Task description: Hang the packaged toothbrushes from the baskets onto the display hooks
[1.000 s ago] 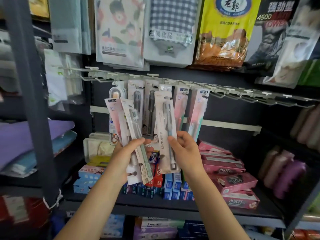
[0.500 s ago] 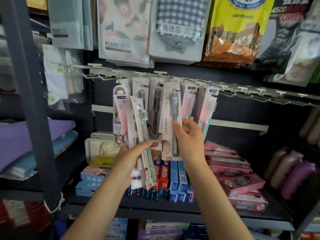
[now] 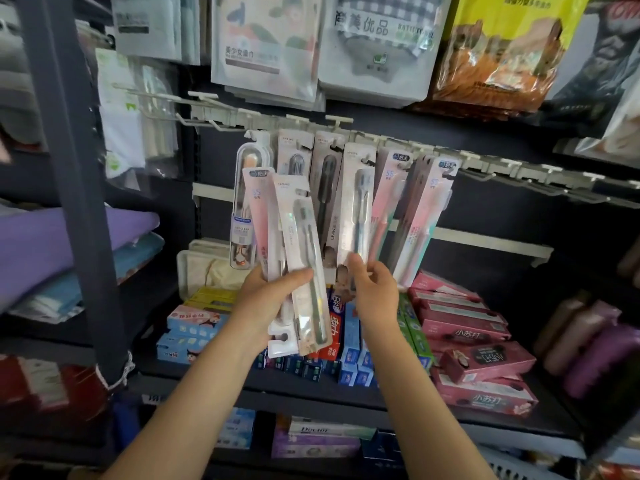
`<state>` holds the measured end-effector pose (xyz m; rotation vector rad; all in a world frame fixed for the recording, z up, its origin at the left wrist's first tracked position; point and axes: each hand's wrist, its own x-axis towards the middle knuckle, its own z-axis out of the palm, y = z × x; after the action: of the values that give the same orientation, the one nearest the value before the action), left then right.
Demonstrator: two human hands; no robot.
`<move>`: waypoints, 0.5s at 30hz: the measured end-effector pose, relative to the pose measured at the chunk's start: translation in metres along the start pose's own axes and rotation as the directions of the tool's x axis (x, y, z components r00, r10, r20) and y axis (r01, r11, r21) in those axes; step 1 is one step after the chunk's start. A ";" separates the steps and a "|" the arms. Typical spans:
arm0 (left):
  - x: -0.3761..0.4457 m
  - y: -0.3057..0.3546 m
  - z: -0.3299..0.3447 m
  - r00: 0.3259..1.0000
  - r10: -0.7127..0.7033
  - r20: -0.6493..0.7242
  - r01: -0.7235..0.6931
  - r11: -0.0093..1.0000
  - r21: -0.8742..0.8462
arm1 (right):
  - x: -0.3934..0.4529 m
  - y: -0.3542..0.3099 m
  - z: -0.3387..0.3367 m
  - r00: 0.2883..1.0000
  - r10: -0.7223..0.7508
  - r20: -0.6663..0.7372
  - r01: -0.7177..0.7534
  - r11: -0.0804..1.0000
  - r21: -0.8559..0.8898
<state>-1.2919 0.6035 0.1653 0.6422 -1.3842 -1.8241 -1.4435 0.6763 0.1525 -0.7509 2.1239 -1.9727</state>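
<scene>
We face a dark shelving unit (image 3: 346, 386) in a shop. Top row: large hanging bags, among them a yellow bag (image 3: 502, 46) and a checked towel pack (image 3: 377, 46). Below it runs a white hook rail (image 3: 485, 161); six toothbrush packs hang close together along its middle stretch, and the hooks to either side are bare. The leftmost hanging item is a clear toothbrush case (image 3: 247, 209).

Shelf below: maroon toothpaste boxes (image 3: 481, 355) stacked at right, blue toothpaste boxes (image 3: 349, 355) packed upright at centre, a cream lidded bin (image 3: 197, 268) at left, contents unclear. Folded purple towels (image 3: 52, 244) lie on the neighbouring shelf at far left.

Our left hand (image 3: 266, 303) has its grip closed round a fanned bundle of toothbrush packs (image 3: 294, 258), thumb across the front, tops tilted left. Our right hand (image 3: 375, 292) pinches the lower end of a white toothbrush pack (image 3: 356, 209), whose top sits up at the rail; we cannot tell whether it is on its hook.
</scene>
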 end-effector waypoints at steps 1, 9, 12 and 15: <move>0.000 0.000 0.001 1.000 -0.001 -0.002 0.001 1.000 0.006 | 0.006 -0.001 -0.001 1.000 -0.001 -0.007 0.001 1.000 -0.012; -0.002 -0.004 0.009 1.000 0.015 0.016 -0.016 0.999 0.040 | -0.013 0.001 -0.026 0.997 -0.072 0.033 0.075 0.994 -0.079; -0.001 -0.006 0.014 0.999 0.029 0.015 -0.030 0.999 0.014 | -0.039 -0.012 -0.031 0.930 -0.156 0.332 0.170 0.985 -0.011; -0.004 -0.008 0.021 0.999 0.031 0.031 -0.032 0.999 0.032 | -0.049 -0.016 -0.032 0.887 -0.212 0.411 0.231 0.973 0.003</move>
<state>-1.3077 0.6201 0.1638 0.6082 -1.4388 -1.7963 -1.4112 0.7267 0.1610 -1.3367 1.9026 -1.6715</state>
